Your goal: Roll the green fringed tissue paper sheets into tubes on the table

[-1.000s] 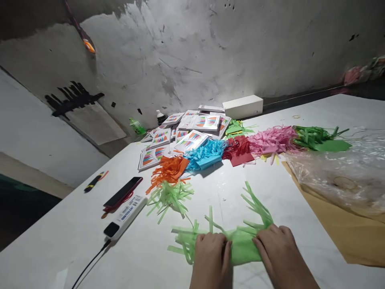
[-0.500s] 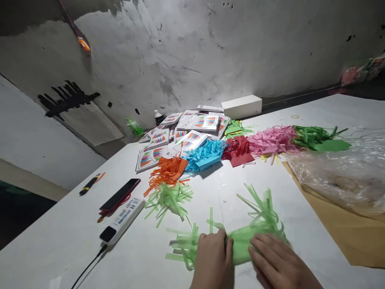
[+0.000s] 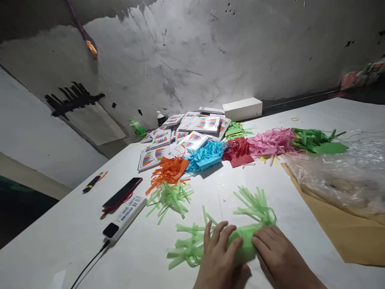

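Observation:
Light green fringed tissue paper (image 3: pixel 245 241) lies across the near table, its uncut middle between my hands and its cut strips fanning out left and upper right. My left hand (image 3: pixel 221 253) rests over the left part of the middle, fingers bent and spread apart. At the right end, my right hand (image 3: pixel 276 251) is closed on the paper's edge, fingers together. The paper's underside and part of both thumbs are hidden. Another light green fringed bunch (image 3: pixel 170 198) lies further up and left, apart from my hands.
Orange (image 3: pixel 170 170), blue (image 3: pixel 209 156), red (image 3: pixel 240 152), pink (image 3: pixel 272 142) and dark green (image 3: pixel 321 140) fringed bundles form a row. Behind them are printed packs (image 3: pixel 192 140) and a white box (image 3: pixel 243 108). A power strip (image 3: pixel 128 214) and phone (image 3: pixel 123 192) lie left; clear plastic (image 3: pixel 339 172) covers brown paper (image 3: pixel 339 224) right.
My left hand's fingers have opened out from a closed grip and now spread over the paper. My right hand has shifted slightly, and the paper's middle looks shorter. The view has tilted a little.

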`<action>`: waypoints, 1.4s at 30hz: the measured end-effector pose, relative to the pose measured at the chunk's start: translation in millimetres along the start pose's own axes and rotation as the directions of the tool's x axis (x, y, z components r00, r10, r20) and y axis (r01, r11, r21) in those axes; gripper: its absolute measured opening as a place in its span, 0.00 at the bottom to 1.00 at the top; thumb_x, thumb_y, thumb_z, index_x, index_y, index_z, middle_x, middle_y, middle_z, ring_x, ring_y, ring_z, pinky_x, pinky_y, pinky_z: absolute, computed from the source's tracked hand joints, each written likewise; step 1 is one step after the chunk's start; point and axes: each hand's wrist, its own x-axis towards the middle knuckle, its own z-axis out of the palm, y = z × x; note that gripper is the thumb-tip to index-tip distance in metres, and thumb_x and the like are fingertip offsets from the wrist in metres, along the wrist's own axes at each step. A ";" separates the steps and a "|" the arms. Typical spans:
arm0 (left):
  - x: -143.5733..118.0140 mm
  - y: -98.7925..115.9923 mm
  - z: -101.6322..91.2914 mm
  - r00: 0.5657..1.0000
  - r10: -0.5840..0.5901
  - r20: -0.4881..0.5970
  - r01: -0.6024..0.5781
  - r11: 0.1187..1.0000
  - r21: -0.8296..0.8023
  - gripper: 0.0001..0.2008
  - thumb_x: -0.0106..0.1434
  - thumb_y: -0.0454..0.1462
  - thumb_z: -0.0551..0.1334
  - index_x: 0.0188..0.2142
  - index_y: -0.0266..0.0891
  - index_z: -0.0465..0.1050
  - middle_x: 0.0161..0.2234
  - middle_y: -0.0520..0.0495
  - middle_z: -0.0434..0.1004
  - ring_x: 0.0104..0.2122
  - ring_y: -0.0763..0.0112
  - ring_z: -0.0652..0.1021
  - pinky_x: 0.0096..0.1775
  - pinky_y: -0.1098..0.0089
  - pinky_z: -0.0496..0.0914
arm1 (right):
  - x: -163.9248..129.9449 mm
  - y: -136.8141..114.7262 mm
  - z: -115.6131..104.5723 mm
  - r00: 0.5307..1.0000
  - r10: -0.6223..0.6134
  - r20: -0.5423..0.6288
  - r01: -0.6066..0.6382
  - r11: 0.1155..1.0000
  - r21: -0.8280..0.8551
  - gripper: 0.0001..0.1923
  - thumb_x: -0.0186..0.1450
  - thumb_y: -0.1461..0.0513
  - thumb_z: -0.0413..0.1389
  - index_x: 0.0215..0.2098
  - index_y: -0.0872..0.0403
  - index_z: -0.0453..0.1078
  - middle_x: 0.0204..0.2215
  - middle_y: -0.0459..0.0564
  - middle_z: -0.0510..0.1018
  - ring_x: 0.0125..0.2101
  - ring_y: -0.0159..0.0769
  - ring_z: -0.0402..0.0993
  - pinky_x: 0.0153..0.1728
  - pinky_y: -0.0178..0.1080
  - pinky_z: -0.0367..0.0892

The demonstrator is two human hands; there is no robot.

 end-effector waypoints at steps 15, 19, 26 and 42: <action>-14.4 10.4 -15.2 0.960 -0.262 0.099 0.267 0.963 -0.036 0.12 0.66 0.30 0.53 0.28 0.43 0.69 0.31 0.52 0.77 0.34 0.65 0.75 0.45 0.57 0.64 | -19.2 0.9 3.1 0.973 0.221 0.067 -0.205 0.960 -0.189 0.14 0.71 0.68 0.47 0.28 0.49 0.66 0.25 0.42 0.72 0.29 0.38 0.72 0.41 0.46 0.60; -10.5 13.1 -9.7 0.914 -0.385 0.125 0.374 0.922 0.103 0.08 0.61 0.31 0.60 0.27 0.43 0.69 0.31 0.51 0.75 0.35 0.61 0.74 0.44 0.54 0.62 | -5.0 3.9 9.0 0.965 0.248 0.081 -0.222 0.944 -0.244 0.13 0.70 0.65 0.51 0.27 0.48 0.65 0.22 0.41 0.71 0.25 0.39 0.69 0.35 0.46 0.58; -9.6 10.8 -7.9 0.931 -0.359 0.065 0.364 0.926 -0.096 0.08 0.62 0.30 0.57 0.29 0.45 0.70 0.33 0.51 0.75 0.36 0.61 0.74 0.47 0.52 0.63 | -3.3 -0.7 -1.4 0.998 -0.049 0.025 0.049 0.999 -0.015 0.12 0.68 0.69 0.48 0.40 0.50 0.71 0.34 0.46 0.80 0.38 0.40 0.76 0.50 0.48 0.64; -11.0 8.3 -10.2 0.988 -0.141 0.067 0.151 0.971 -0.184 0.08 0.63 0.33 0.58 0.28 0.45 0.70 0.29 0.52 0.76 0.33 0.64 0.75 0.44 0.55 0.69 | -15.9 6.9 0.8 0.995 -0.033 0.098 0.032 0.999 0.009 0.14 0.63 0.73 0.48 0.29 0.49 0.67 0.26 0.42 0.73 0.28 0.37 0.70 0.43 0.43 0.66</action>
